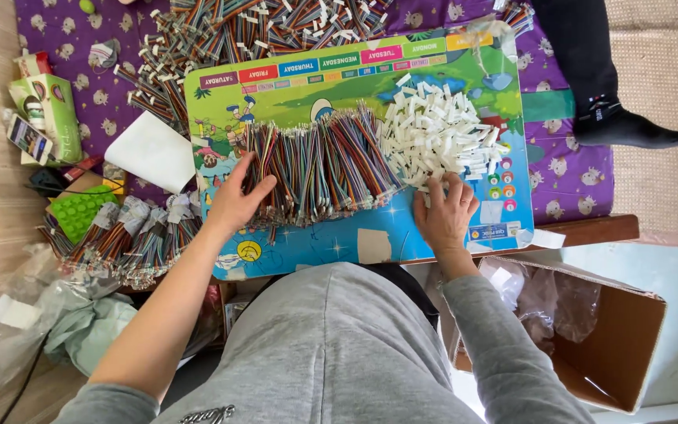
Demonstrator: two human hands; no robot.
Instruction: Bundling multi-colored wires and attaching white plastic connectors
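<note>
The left hand (237,200) lay flat and spread on the near-left edge of a bundle of multicoloured ribbon wires (319,165), its fingertips pressed onto the wire ends and its thumb splayed off toward the cartoon picture beneath. It gripped nothing; it only rested on the wires. The bundle fanned away from that hand toward the right and away from the body, with each wire's long axis running roughly from the person outward, so the cut ends pointed back at the palm.

The right hand (445,212) sat just beyond the bundle's right edge, fingers loosely curled and apart, with the tips touching the near fringe of a heap of small white plastic connector housings (437,133). Whether it pinched one housing between finger and thumb could not be told, because the back of the hand hid the tips. The heap lay directly ahead of that hand, and touched the wires on its left. So the left hand was the nearer to the wires, and the right hand the nearer to the housings.

Both piles rested on a colourful children's weekday board (370,239) laid across the lap as a work surface. Farther out from the left hand lay a larger tangle of loose wires (221,31) on a purple cloth (60,35), and bagged wire bunches (131,232) lay left of its wrist. An open cardboard box (629,338) stood beside the right elbow.
</note>
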